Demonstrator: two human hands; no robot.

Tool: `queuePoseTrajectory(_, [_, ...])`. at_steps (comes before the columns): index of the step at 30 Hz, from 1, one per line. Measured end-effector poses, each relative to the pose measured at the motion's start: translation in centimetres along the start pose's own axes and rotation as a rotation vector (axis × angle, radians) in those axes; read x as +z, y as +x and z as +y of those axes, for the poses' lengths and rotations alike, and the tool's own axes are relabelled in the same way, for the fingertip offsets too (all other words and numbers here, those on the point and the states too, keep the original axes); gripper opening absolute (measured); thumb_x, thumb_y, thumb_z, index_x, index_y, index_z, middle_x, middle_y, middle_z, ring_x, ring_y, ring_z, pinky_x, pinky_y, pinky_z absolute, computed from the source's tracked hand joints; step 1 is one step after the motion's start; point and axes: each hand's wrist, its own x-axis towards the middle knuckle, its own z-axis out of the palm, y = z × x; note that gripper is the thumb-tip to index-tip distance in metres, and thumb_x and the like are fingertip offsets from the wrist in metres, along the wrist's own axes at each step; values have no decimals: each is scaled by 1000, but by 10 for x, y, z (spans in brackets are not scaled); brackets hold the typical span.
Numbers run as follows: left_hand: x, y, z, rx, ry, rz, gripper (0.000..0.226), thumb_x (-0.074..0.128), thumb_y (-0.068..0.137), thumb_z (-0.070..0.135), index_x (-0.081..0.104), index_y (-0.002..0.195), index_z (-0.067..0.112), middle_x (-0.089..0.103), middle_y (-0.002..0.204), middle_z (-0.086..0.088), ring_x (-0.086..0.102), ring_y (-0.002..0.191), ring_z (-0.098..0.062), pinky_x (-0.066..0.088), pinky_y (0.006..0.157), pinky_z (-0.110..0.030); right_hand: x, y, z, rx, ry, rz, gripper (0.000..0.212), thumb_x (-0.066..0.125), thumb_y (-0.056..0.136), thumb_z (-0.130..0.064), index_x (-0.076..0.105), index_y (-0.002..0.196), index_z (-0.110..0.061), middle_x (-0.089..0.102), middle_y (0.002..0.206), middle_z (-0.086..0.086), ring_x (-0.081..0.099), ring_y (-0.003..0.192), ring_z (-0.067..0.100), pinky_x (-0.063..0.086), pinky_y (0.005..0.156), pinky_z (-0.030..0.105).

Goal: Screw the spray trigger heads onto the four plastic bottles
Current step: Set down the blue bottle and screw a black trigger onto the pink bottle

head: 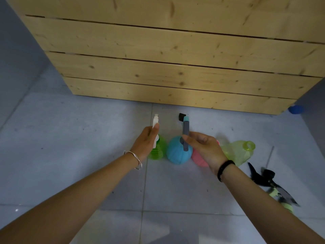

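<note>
Your left hand grips the white trigger head on the green bottle; your right hand pinches the grey trigger head on the blue bottle.

A person's left hand grips the white trigger head fitted on a green bottle, while the right hand pinches the grey trigger head atop a round blue bottle, both standing on a grey tiled floor before a pale wooden crate. A pink bottle sits partly hidden behind the right hand, just beside a headless yellow-green bottle lying on its side, with loose trigger heads blurred near the right forearm
</note>
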Motion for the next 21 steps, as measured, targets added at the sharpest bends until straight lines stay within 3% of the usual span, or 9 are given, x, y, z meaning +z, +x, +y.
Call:
queuePoseTrajectory(3, [-1, -3, 3, 11, -43, 44, 37, 32, 93, 53, 45, 111, 23, 50, 84, 11, 49, 74, -2, 40, 54, -11, -16, -3, -4, -132, 16, 137, 30, 67, 83, -7, 64, 113, -3, 68, 99, -1, 66, 77, -10, 49, 67, 4])
queuePoseTrajectory(4, [-2, -4, 4, 17, -70, 59, 39, 34, 92, 53, 44, 116, 24, 52, 88, 11, 50, 77, -1, 41, 52, -7, -24, -4, -5, -203, -66, 198, 29, 68, 82, -6, 65, 111, -6, 67, 99, -2, 65, 80, -9, 48, 66, 2])
queuePoseTrajectory(6, [-4, -6, 9, 38, -121, 82, 46, 39, 91, 51, 40, 127, 23, 53, 104, 6, 52, 84, -1, 41, 55, -7, -40, -7, -6, -303, -224, 266, 29, 70, 80, -6, 66, 108, -12, 66, 104, -2, 63, 95, 5, 49, 80, 10])
queuePoseTrajectory(9, [-6, -6, 18, 74, -146, 114, 54, 43, 91, 47, 34, 137, 21, 45, 125, 2, 50, 103, -14, 40, 69, -14, -57, -8, 5, -274, -359, 248, 35, 71, 79, -7, 65, 113, -11, 63, 112, -1, 56, 105, 14, 42, 94, 24])
queuePoseTrajectory(13, [-3, -10, 28, 105, -147, 125, 46, 45, 91, 46, 37, 131, 23, 46, 121, 4, 49, 104, -15, 38, 68, -10, -63, -6, 23, -182, -307, 215, 39, 73, 76, -6, 63, 114, -8, 65, 109, 3, 59, 105, 21, 44, 88, 24])
queuePoseTrajectory(15, [-2, -12, 33, 83, -156, 140, 49, 44, 91, 46, 34, 134, 24, 45, 126, 2, 48, 113, -19, 41, 80, -14, -64, -3, 27, -168, -265, 247, 35, 73, 76, -3, 65, 110, -7, 66, 105, 5, 61, 106, 24, 45, 83, 19])
queuePoseTrajectory(18, [-2, -14, 42, 46, -193, 186, 61, 45, 91, 47, 26, 143, 21, 36, 147, -3, 39, 132, -23, 35, 105, -31, -64, -1, 26, -190, -231, 299, 26, 74, 75, -2, 68, 99, -9, 68, 97, 4, 63, 105, 24, 44, 74, 7])
queuePoseTrajectory(21, [0, -18, 60, 163, -131, 283, 67, 51, 90, 43, 26, 145, 15, 30, 152, -5, 29, 139, -20, 24, 111, -28, -68, -8, 14, -265, -276, 359, 23, 79, 73, -10, 70, 94, -13, 71, 95, 1, 65, 102, 21, 47, 82, 14])
